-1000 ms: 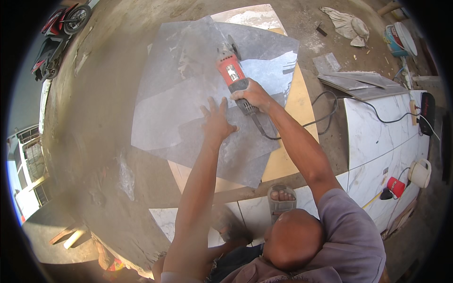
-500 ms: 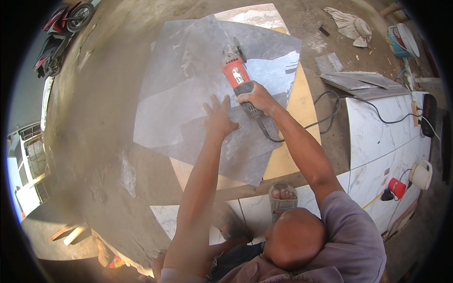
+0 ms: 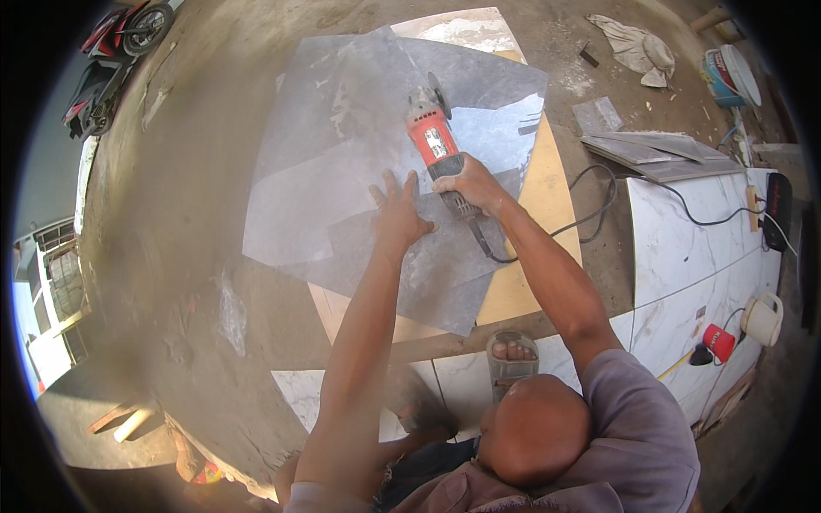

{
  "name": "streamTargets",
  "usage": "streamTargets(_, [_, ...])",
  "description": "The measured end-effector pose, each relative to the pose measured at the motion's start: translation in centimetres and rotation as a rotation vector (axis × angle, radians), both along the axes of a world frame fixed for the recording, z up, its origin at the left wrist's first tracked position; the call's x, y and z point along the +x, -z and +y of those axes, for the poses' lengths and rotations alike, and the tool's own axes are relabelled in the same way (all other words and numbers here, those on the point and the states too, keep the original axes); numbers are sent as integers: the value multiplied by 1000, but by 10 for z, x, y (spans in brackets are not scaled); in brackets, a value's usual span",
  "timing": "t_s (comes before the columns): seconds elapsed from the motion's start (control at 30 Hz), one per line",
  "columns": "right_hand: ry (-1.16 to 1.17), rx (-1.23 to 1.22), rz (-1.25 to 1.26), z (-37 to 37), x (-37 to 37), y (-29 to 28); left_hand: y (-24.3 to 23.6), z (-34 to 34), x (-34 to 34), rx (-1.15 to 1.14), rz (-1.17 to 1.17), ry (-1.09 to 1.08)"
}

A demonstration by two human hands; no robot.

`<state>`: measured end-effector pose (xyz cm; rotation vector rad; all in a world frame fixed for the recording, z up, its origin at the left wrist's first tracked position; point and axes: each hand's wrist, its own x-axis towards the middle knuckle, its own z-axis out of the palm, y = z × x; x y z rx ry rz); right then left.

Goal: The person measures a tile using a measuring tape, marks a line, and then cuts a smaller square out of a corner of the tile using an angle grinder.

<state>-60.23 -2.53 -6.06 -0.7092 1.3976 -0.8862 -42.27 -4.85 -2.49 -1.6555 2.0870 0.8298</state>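
My right hand (image 3: 462, 184) grips the black rear body of a red angle grinder (image 3: 432, 137), whose disc at the far end rests on or just over a large grey slab (image 3: 299, 188). My left hand (image 3: 398, 214) lies spread on that slab, left of the grinder's handle, fingers apart. The slab is dusty, with lighter patches, and sits over tan boards (image 3: 526, 256). A black cord (image 3: 599, 205) trails from the grinder toward a black power strip (image 3: 776, 209) on the right.
White marble-look tiles (image 3: 676, 256) line the right and bottom, under my sandalled feet. Grey tile pieces (image 3: 650, 154), a cloth (image 3: 633, 47), a bucket (image 3: 727, 75), a red container (image 3: 718, 342) and a white jug (image 3: 761, 318) lie around. A motorbike (image 3: 120, 34) stands at upper left.
The grinder and my right hand have shifted slightly right and toward me. My left hand has moved a little right with them and stays spread on the slab.
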Motion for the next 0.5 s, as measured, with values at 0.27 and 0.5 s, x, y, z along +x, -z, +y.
streamTargets(0.27, [-5, -15, -17, 7, 0, -10, -3, 0, -1, 8, -6, -1])
streamTargets(0.5, [10, -22, -8, 17, 2, 2, -2, 0, -2, 6, -8, 4])
